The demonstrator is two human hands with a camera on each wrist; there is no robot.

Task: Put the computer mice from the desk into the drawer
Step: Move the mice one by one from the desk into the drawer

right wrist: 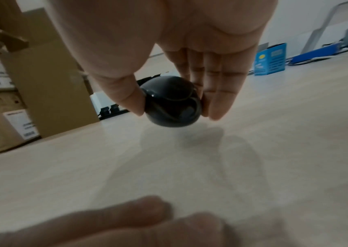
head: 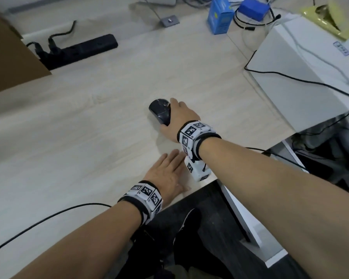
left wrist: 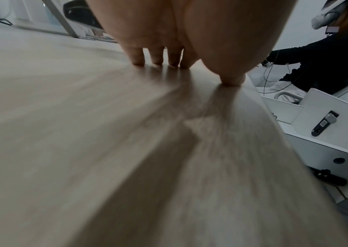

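A glossy black computer mouse [head: 159,112] is near the middle of the pale wooden desk [head: 79,127]. My right hand [head: 170,115] pinches it from the right, thumb on one side and fingers on the other. In the right wrist view the mouse [right wrist: 172,103] hangs slightly above the desktop, with a shadow beneath it, in my right hand [right wrist: 175,114]. My left hand [head: 165,172] lies flat, fingers straight, near the desk's front edge; its fingertips [left wrist: 139,62] touch the wood. A white drawer [head: 250,224] stands pulled out below the desk edge; it also shows as the white drawer [left wrist: 308,117] in the left wrist view.
A black power strip [head: 81,50] and a cardboard box [head: 8,51] sit at the back left. A blue carton [head: 220,16] stands at the back. A white box [head: 300,67] with cables across it fills the right. Another person [left wrist: 327,55] sits beyond the drawer.
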